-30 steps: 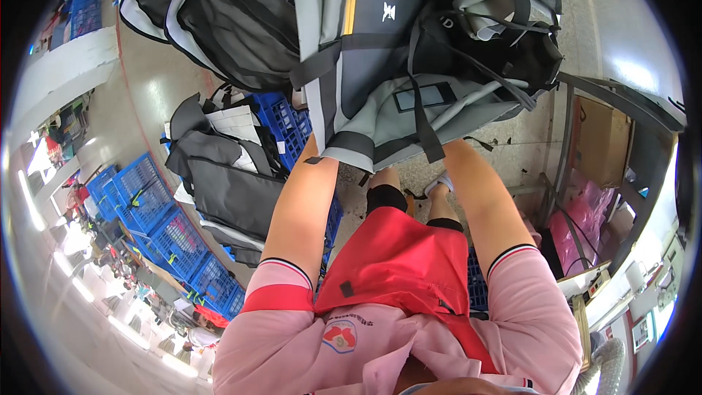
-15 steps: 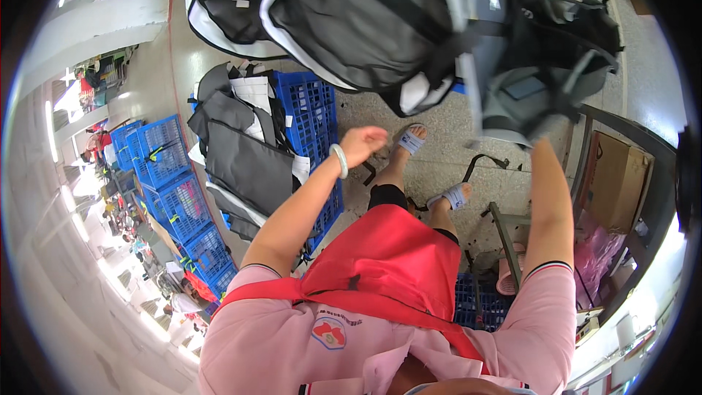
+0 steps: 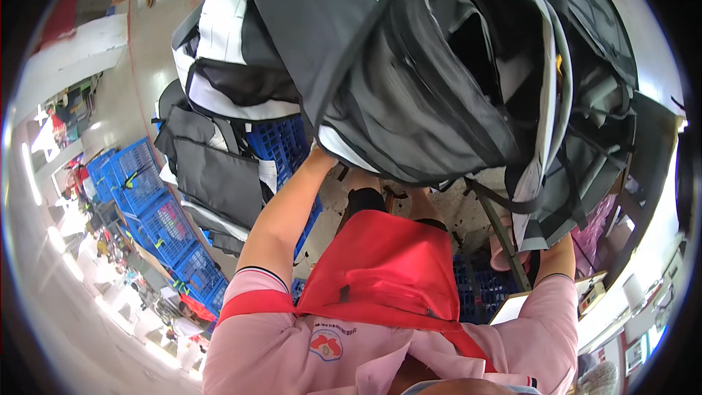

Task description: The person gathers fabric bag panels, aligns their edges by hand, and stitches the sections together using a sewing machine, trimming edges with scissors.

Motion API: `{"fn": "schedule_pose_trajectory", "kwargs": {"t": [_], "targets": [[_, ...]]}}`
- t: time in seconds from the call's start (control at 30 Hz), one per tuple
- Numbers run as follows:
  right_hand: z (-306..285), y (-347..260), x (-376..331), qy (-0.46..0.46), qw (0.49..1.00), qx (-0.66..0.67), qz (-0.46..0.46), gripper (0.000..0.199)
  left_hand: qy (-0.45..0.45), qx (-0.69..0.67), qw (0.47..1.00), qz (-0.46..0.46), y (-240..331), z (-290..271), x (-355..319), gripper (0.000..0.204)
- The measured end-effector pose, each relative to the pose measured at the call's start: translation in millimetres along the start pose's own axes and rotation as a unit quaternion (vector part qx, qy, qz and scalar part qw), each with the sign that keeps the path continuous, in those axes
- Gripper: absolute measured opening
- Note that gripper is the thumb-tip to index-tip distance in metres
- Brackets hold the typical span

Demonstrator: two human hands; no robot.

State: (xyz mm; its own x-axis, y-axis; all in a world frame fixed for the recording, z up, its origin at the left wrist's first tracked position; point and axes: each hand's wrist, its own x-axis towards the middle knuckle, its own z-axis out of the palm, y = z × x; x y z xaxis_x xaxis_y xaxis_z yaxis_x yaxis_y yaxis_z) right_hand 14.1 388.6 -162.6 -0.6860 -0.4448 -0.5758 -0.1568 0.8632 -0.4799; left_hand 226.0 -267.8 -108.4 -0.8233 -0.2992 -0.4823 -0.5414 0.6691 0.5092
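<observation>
Head view (only one you've got): you're holding a big black and grey backpack (image 3: pixel 439 80) up in front of you, well off the floor, filling the upper centre and right of the frame. Your left hand (image 3: pixel 322 152) goes under its lower edge and is hidden there, so can't tell if it's gripping fabric or just propping. Your right hand is fully behind the bag's straps (image 3: pixel 556 197); only the forearm shows, grip unknown.

Below-left, more grey and black bags (image 3: pixel 212 175) lie draped over blue plastic crates (image 3: pixel 278 143), w/ another row of blue crates (image 3: pixel 157 212) further left. Your red apron (image 3: pixel 380 271) hangs over your lap.

Risks, as I judge them: the dangling straps could snag on a crate rim or on the metal frame (image 3: pixel 504 238) near your right knee (it sits just under the bag). The bag also blocks your sight of both hands, so a weak hold could let it slide onto the pile.
</observation>
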Motion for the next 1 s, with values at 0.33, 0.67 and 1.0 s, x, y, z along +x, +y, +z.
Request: {"fn": "schedule_pose_trajectory", "kwargs": {"t": [0.33,0.67,1.0], "targets": [[21,-11,4,0.057,0.993,0.072,0.074,0.038,-0.166,0.046,0.984,-0.041,62,100,-82,0.066],[-74,9,21,0.18,0.963,0.125,0.159,0.036,-0.306,0.109,0.946,-0.021,91,161,-102,0.064],[-93,-161,-123,0.549,0.701,0.402,0.212,0.025,-0.483,0.153,0.859,0.072,78,107,-119,0.049]]}}
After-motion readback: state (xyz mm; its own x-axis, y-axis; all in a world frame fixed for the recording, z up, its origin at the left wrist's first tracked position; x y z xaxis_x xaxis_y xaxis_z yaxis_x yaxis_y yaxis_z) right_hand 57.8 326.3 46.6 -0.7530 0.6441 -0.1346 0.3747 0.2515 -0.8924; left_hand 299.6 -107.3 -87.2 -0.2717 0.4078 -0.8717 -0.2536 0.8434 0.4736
